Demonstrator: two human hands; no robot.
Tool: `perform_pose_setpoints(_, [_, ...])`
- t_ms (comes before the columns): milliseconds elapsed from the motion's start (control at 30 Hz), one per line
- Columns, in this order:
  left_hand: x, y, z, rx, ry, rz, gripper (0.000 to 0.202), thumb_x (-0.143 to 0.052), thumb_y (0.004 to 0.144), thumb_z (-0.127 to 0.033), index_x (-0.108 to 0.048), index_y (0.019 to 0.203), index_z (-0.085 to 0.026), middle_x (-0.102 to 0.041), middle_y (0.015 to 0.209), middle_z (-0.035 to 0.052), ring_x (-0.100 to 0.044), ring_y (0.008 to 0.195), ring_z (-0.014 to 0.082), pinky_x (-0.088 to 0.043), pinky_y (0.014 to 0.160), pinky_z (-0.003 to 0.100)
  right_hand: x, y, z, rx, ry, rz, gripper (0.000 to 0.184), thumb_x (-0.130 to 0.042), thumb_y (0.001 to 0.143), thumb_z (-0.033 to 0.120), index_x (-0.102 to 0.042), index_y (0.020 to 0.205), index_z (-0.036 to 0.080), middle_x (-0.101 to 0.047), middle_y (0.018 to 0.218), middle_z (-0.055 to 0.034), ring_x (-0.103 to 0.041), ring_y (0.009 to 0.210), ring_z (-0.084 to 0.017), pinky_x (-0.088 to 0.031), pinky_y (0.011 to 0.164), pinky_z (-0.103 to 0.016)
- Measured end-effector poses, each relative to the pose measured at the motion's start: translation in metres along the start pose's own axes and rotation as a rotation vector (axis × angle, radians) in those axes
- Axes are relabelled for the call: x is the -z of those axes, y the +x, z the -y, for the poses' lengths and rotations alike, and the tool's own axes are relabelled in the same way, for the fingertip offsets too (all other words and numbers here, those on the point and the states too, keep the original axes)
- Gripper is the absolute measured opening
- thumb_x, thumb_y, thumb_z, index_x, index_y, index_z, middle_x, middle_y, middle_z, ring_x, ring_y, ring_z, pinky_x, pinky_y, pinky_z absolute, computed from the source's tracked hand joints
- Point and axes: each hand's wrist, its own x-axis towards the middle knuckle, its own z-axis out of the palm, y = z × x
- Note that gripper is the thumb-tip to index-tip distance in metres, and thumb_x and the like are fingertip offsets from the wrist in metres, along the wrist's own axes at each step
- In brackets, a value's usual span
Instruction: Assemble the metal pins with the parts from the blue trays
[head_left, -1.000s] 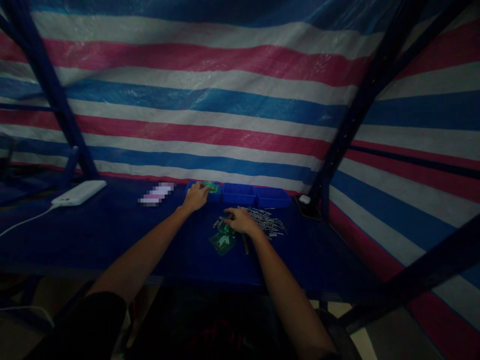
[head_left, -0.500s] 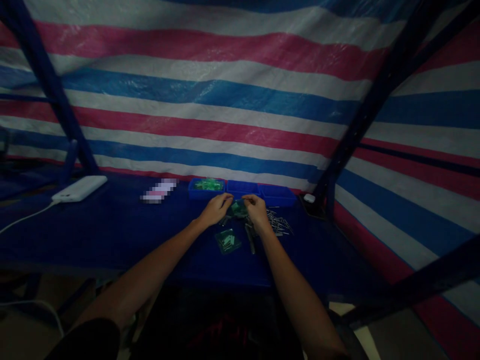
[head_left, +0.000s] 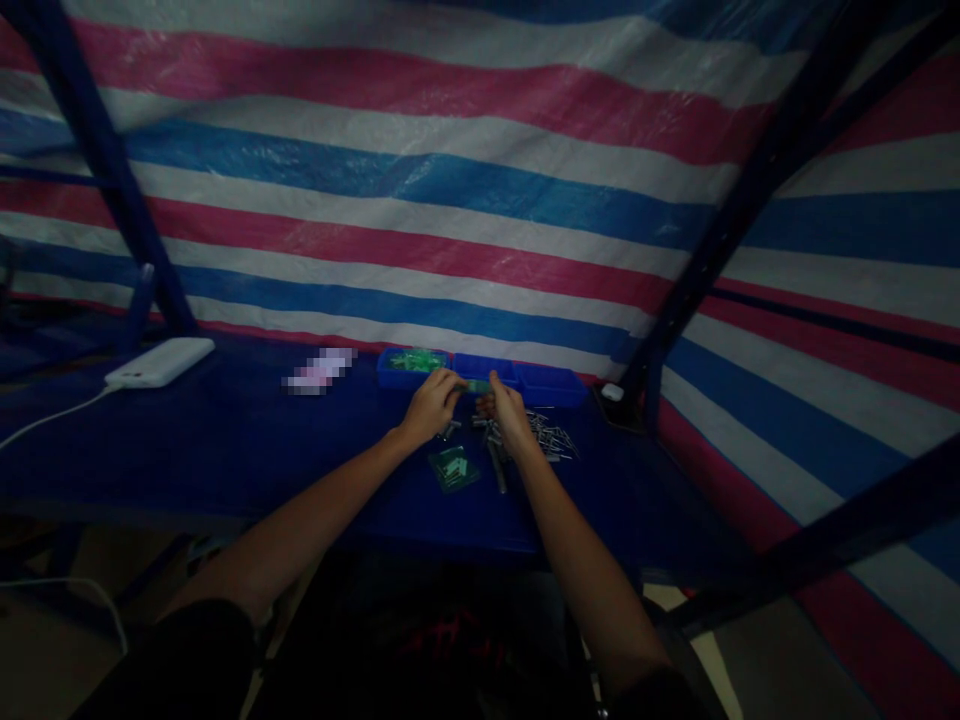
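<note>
My left hand (head_left: 433, 408) pinches one end of a small greenish clear plastic bag (head_left: 476, 386). At the bag's other end is my right hand (head_left: 508, 412), with its thumb raised and its fingers curled below. The bag looks flat and narrow between the hands; what is inside it cannot be made out. Below them on the table lies a second clear bag (head_left: 453, 468) with several small pale pieces inside. Grey metal cylinders (head_left: 498, 466) lie beneath my right hand, and a pile of thin metal pins (head_left: 553, 438) spreads to its right.
Behind my hands, three blue bins stand in a row: one with green plastic bags (head_left: 417, 360), then a middle bin (head_left: 484, 372) and a right bin (head_left: 551, 384). A white power bank (head_left: 161, 362) with a cable lies left. A dark phone-like object (head_left: 626, 412) bears a white case.
The bag between my hands has turned from spread out to nearly edge-on. My right thumb has lifted and its fingers now show under the bag. The view has shifted slightly.
</note>
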Motion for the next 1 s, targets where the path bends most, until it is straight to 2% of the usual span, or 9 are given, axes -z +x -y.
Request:
perform_pose_setpoints(100, [-0.001,0.0,-0.004,-0.083,-0.007,0.04,0.032,-0.039,0.076,-0.004,-0.058,0.097,-0.018,-0.055,0.102,0.0063,-0.049,0.102,0.0173,-0.039,0.092,0.031,-0.001,0.002,-0.002,0.047,0.06,0.011,0.034,-0.055,0.07,0.048,-0.058,0.079,0.015,-0.059,0.06,0.0004,-0.055,0.052,-0.013,-0.041,0.046,-0.022])
perform_pose_setpoints(200, [-0.002,0.001,-0.007,-0.067,-0.013,0.084,0.035,-0.041,0.074,-0.004,-0.057,0.1,-0.018,-0.057,0.105,0.0059,-0.049,0.103,0.0185,-0.039,0.093,0.033,0.001,0.002,-0.004,0.127,-0.013,-0.062,0.026,-0.054,0.069,0.039,-0.057,0.08,0.015,-0.06,0.065,0.0008,-0.054,0.055,-0.012,-0.042,0.049,-0.022])
perform_pose_setpoints(300, [-0.004,0.003,-0.007,0.063,-0.046,0.084,0.026,-0.044,0.078,-0.011,-0.06,0.097,-0.018,-0.062,0.099,0.0057,-0.052,0.097,0.0197,-0.04,0.09,0.035,0.002,0.001,-0.004,0.218,-0.114,-0.128,0.023,-0.051,0.071,0.034,-0.058,0.081,0.015,-0.062,0.072,-0.0011,-0.056,0.064,-0.014,-0.045,0.059,-0.024])
perform_pose_setpoints(400, [-0.005,0.006,-0.004,0.255,-0.146,0.048,0.023,-0.043,0.084,-0.027,-0.063,0.089,-0.017,-0.065,0.091,0.0054,-0.056,0.09,0.0197,-0.042,0.085,0.033,0.0,-0.004,-0.002,0.343,-0.234,-0.139,0.021,-0.05,0.074,0.032,-0.06,0.083,0.016,-0.064,0.079,-0.0027,-0.057,0.074,-0.015,-0.046,0.071,-0.028])
perform_pose_setpoints(567, [0.002,0.011,-0.001,0.52,-0.447,-0.041,0.045,-0.031,0.088,-0.043,-0.065,0.078,-0.014,-0.067,0.083,0.0069,-0.059,0.083,0.0192,-0.044,0.076,0.029,-0.006,-0.015,0.004,0.503,-0.329,-0.035,0.02,-0.053,0.074,0.028,-0.065,0.086,0.016,-0.064,0.085,-0.0043,-0.058,0.079,-0.015,-0.046,0.074,-0.027])
perform_pose_setpoints(700, [0.014,0.008,0.0,0.607,-0.499,0.044,0.045,-0.041,0.081,-0.051,-0.064,0.071,-0.014,-0.064,0.071,0.0045,-0.056,0.069,0.0163,-0.04,0.06,0.025,-0.006,-0.017,0.005,0.569,-0.388,0.052,0.02,-0.05,0.075,0.018,-0.067,0.085,0.017,-0.064,0.088,-0.005,-0.059,0.084,-0.016,-0.046,0.078,-0.027])
perform_pose_setpoints(833, [0.013,0.005,0.006,0.674,-0.546,0.141,0.024,-0.057,0.07,-0.038,-0.059,0.066,-0.015,-0.058,0.061,-0.0011,-0.05,0.055,0.011,-0.034,0.05,0.022,-0.003,-0.014,0.002,0.576,-0.467,0.079,0.032,-0.044,0.069,0.004,-0.068,0.085,0.019,-0.065,0.092,-0.0041,-0.058,0.09,-0.015,-0.044,0.086,-0.03])
perform_pose_setpoints(933, [0.008,0.005,0.01,0.679,-0.611,0.135,0.011,-0.057,0.067,-0.026,-0.057,0.069,-0.015,-0.057,0.06,-0.0024,-0.051,0.054,0.0105,-0.035,0.049,0.021,-0.005,-0.013,-0.002,0.559,-0.486,0.077,0.039,-0.042,0.065,0.001,-0.067,0.089,0.018,-0.062,0.098,-0.0047,-0.056,0.096,-0.016,-0.042,0.09,-0.031])
perform_pose_setpoints(1000, [0.006,0.005,0.012,0.63,-0.59,0.093,0.009,-0.055,0.068,-0.023,-0.057,0.072,-0.015,-0.057,0.062,-0.0018,-0.053,0.057,0.0113,-0.039,0.052,0.021,-0.007,-0.014,-0.003,0.513,-0.491,0.053,0.034,-0.045,0.067,0.006,-0.067,0.091,0.018,-0.059,0.102,-0.0057,-0.053,0.099,-0.017,-0.042,0.09,-0.031])
